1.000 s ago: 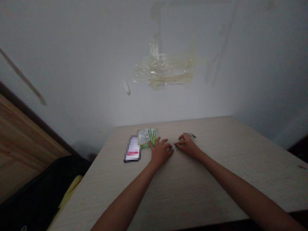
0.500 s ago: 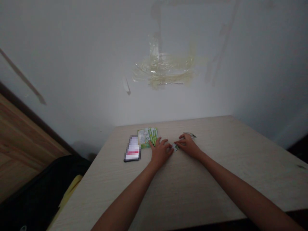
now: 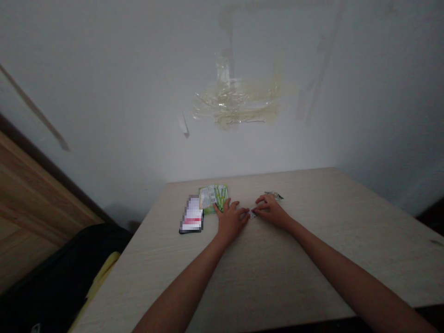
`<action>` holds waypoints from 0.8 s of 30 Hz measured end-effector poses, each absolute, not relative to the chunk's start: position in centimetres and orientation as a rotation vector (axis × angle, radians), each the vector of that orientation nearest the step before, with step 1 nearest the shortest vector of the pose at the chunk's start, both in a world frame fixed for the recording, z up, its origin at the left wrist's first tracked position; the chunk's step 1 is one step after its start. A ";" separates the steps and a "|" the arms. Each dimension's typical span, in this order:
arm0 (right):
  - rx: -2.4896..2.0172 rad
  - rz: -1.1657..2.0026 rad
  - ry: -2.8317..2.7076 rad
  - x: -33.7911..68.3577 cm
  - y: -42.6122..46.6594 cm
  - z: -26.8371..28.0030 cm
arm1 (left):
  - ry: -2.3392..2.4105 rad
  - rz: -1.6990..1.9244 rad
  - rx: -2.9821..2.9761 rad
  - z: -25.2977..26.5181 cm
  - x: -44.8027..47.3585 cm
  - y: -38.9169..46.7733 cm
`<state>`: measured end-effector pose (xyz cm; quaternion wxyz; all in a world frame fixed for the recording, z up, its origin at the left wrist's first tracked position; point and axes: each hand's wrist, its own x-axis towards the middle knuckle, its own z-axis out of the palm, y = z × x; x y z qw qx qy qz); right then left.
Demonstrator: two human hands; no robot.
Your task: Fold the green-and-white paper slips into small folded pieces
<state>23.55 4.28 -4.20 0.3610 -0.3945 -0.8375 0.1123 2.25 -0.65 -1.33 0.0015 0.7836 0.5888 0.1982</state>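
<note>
A small whitish piece with dark print, too small to name, lies on the table between my hands. The thumb and forefinger of my left hand press together at its left edge, while the other fingers spread towards a green-and-white printed packet. On the opposite edge, the fingertips of my right hand pinch the same piece, partly covering it. Just beyond my right knuckles is a small crumpled-looking wrapper, half hidden by the hand.
A phone with a blurred screen lies left of the packet, touching or slightly under it. The pale wooden table meets a wall with peeling clear tape. Dark and yellow cloth is beside the table's left edge.
My right fingers have shifted slightly on the small piece, the forefinger now higher and more curled. Its green part no longer shows. My left hand stays almost in place.
</note>
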 end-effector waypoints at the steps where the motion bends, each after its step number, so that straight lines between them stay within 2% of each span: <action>1: -1.003 0.296 -2.165 23.5 4.2 -4.1 | 1.847 0.626 2.467 -1.3 2.2 -0.7; 24: -0.873 0.455 -2.279 23.6 3.6 -3.5 | 1.890 0.645 2.432 -1.1 2.4 -0.8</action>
